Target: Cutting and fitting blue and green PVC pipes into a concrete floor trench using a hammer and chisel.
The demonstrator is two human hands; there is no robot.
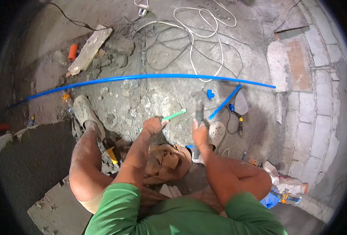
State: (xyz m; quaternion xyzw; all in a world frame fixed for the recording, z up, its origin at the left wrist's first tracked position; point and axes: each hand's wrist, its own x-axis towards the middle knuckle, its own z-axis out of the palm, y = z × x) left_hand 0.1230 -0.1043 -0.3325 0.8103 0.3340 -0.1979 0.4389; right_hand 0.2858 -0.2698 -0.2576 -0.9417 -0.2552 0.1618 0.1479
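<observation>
My left hand (152, 125) is closed around a slim green rod (174, 115), which looks like a chisel. Its pale end points right, and a short bit of it pokes out left of the fist. My right hand (200, 137) grips the dark handle of a hammer (199, 111). The hammer's head is smeared by motion and stands beyond the rod's pale end, apart from it. Below the left hand, broken grey rubble covers the floor, and a torn brown paper sack (161, 162) lies between my legs.
A long blue pipe (154, 76) crosses the floor ahead. A short blue pipe (225, 102) and a blue tee fitting (210, 94) lie right of the hammer. Farther off are a coiled white cable (191, 35), a broken slab (90, 49) and an orange pipe piece (73, 51). A block wall (314, 113) stands right.
</observation>
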